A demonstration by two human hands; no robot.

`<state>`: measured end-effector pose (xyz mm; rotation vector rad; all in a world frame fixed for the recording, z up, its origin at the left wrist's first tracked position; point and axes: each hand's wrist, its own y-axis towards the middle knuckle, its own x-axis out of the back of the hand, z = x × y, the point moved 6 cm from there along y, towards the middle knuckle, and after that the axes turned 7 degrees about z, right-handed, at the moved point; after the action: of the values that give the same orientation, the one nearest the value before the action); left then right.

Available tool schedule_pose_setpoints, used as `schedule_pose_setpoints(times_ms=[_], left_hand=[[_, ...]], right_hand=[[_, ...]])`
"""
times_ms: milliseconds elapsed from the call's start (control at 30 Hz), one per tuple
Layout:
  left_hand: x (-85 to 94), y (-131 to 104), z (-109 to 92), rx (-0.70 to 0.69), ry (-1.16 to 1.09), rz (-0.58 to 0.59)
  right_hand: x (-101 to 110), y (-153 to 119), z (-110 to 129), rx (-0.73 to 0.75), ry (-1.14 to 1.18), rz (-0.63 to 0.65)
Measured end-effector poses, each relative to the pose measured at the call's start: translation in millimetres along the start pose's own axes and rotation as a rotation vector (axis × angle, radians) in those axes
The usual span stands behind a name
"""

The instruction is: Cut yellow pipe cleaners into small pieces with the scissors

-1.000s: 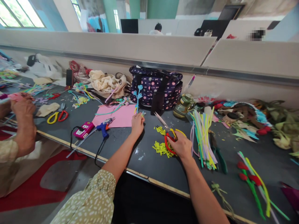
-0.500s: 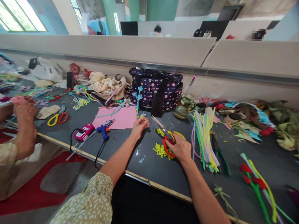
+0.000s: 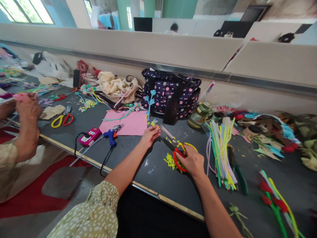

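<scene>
My right hand (image 3: 194, 161) grips the red and yellow scissors (image 3: 174, 142), whose blades point up and left, spread apart. Close to the blade tips, my left hand (image 3: 150, 136) is pinched, with a tiny yellow bit at its fingertips, too small to make out well. Short yellow-green pieces (image 3: 170, 161) lie in a pile on the dark table (image 3: 146, 175), just left of the scissor handles. Behind my left hand are a pink sheet (image 3: 126, 123) and a blue flower stem (image 3: 150, 101).
A dark patterned bag (image 3: 158, 87) and green jar (image 3: 201, 114) stand behind. Bundled pipe cleaners (image 3: 221, 152) lie right of my right hand. A blue glue gun (image 3: 110, 135) and pink device (image 3: 90, 136) are left. Another person's hand (image 3: 27, 107) is at far left.
The scissor blades have opened wider, near my left fingertips. The view has shifted slightly, and both hands stay over about the same part of the table.
</scene>
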<state>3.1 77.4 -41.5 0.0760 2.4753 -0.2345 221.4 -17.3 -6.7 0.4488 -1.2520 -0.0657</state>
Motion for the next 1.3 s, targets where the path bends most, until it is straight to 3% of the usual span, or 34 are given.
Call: schedule_pose_setpoints(times_ms=[900,1300], left_hand=[[-11.1,-8.1,-6.7,-0.019,0.096,0.02],[-5.9,-4.3,-1.3,-0.003,0.058,0.023]], right_hand=[[3.4,-0.3,4.0,0.066,-0.027,-0.01],[-1.0,0.0,1.1,0.049,-0.033,0.032]])
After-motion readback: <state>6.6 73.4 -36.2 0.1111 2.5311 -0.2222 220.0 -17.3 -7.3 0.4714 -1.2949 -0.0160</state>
